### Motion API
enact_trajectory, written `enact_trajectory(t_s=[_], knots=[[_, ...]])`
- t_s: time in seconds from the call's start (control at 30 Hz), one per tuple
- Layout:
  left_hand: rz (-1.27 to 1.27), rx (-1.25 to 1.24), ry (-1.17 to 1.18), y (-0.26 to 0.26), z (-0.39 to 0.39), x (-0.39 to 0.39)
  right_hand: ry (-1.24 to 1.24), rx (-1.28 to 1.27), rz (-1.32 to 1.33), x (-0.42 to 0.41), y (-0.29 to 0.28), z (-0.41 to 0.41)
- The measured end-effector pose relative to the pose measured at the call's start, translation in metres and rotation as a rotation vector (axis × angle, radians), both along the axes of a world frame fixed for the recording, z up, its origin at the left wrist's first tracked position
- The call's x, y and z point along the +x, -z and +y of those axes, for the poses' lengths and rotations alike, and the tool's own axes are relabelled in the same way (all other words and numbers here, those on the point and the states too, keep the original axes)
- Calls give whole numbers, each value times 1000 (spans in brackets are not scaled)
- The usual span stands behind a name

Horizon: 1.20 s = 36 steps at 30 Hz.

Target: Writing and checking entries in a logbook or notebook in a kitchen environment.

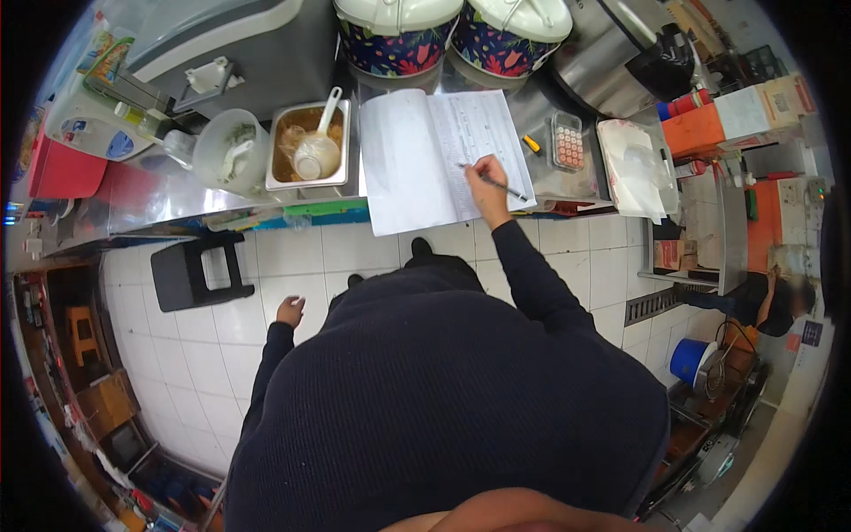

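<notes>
My right hand (488,189) rests on the right page of an open notebook (399,159) and grips a dark pen (506,187). The pen's tip meets the page near its inner lines. Rows of handwriting and printed lines cover that page, while the left one looks blank. The notebook's lower edge hangs over the front of a steel counter (166,206). My left hand (290,310) hangs low at my side above the tiled floor, fingers loosely curled, with nothing seen in it. Right of the notebook lie a small yellow-and-black object (531,143) and a calculator (568,141) in a clear cover.
Left of the notebook stand a steel pan (272,174) with a wrapped ladle and a white tub (229,149). Behind are two flowered lidded buckets (397,50). Papers (631,166) overhang at right. A black stool (193,272) stands on the floor; another person (751,302) is at far right.
</notes>
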<state>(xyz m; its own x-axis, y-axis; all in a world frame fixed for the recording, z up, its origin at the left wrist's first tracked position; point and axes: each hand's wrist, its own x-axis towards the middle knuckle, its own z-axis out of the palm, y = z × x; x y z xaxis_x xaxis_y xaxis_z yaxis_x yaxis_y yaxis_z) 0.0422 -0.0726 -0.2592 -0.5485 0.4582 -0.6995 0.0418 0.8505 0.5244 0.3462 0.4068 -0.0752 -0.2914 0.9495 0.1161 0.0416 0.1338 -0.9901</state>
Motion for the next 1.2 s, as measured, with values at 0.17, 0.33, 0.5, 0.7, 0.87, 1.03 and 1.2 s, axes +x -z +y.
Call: enact_trajectory(t_s=[0.17,0.33,0.5,0.7,0.87,1.03,1.2], knots=[[104,-13,295,-25,77,65,-40,-108,-25,30,21,51],[30,-72,325,-46,126,107,-139,-138,-45,31,28,72],[50,-162,212,-48,127,123,-219,-121,-21,27,29,83],[49,-232,169,-48,112,125,-291,-188,-100,32,31,82],[55,-225,110,-51,118,127,-325,-40,-123,40,30,72],[45,-174,150,-49,134,126,-351,12,-160,50,25,62],[68,-165,201,-55,155,127,-368,3,-147,57,21,56]])
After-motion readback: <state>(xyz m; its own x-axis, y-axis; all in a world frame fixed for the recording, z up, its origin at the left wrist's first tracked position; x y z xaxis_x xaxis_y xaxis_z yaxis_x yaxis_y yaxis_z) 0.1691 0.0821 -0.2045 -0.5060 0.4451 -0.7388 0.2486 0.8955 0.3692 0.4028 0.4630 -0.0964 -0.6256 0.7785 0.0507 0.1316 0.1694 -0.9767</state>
